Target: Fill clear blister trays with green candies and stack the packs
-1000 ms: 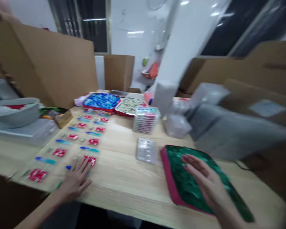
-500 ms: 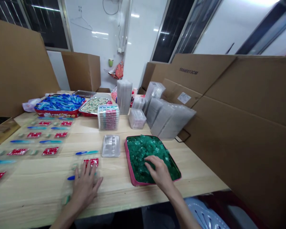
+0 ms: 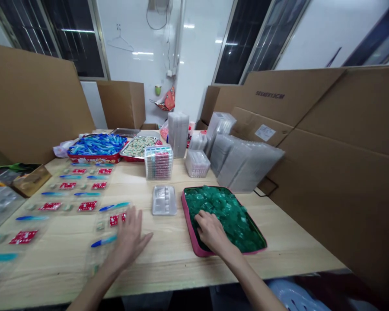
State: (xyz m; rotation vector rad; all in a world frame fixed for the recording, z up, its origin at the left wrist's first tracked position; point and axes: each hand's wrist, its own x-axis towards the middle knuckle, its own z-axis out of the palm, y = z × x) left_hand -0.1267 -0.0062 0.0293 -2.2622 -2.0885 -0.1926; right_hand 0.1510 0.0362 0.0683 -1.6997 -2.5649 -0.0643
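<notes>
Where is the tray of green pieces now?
In the head view, the tray is right of centre on the table, under the right hand and right of the flat clear shell.

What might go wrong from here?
The green pieces are heaped to the far rim of the pink tray, so the right hand might spill some. The spread left hand could nudge a blue pen beside it. The leaning plastic stacks may slide.
</notes>
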